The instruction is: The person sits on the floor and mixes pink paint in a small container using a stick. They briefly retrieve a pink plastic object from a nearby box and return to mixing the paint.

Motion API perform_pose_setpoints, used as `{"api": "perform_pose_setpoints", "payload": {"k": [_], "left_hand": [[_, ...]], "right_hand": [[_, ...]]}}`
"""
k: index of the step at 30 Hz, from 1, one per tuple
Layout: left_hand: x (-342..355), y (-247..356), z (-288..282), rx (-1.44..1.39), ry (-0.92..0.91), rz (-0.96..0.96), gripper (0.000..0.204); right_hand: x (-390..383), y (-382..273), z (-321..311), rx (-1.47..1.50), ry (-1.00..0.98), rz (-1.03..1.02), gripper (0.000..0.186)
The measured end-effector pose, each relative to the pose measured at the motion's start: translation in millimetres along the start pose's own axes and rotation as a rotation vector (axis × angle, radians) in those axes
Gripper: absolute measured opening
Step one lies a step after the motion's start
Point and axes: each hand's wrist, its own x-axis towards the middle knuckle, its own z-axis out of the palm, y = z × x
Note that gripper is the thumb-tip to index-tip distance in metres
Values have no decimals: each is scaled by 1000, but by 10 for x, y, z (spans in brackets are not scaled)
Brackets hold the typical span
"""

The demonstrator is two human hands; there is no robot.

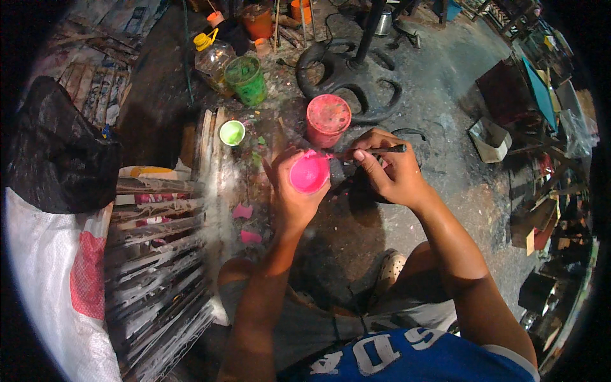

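A paint workshop, seemingly: smeared red bucket (328,116) beyond the left grip (291,202), stained floor (449,121) below, spattered slats (156,245) leftward.

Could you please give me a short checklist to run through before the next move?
1. Pink cup held securely: ok, the left hand is wrapped around it.
2. Dark-handled tool in grip: ok, the fingers of the right hand pinch it.
3. Tool tip clear of the cup's rim: cannot tell, it is too small and close to the rim.
4. Red container upright: ok, it stands just beyond the hands.
5. Small pale green cup upright: ok, off to the left.
6. Floor free of stains: not ok, it is visibly marked.
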Motion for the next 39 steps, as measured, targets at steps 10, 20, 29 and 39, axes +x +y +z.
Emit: {"api": "perform_pose_setpoints", "payload": {"k": [10, 20, 29, 39], "left_hand": [[-16, -14, -78, -20, 5, 6, 85], [-125, -158, -43, -57, -52, -79, 89], [-176, -85, -18, 43, -118, -154, 84], [-199, -68, 107, -110, -171, -269, 84]], "right_hand": [[-45, -18, 123, -97, -130, -149, 13], [0, -116, 221, -231, -183, -170, 15], [20, -32, 287, -283, -213, -167, 16], [30, 97, 273, -364, -309, 87, 26]]}}
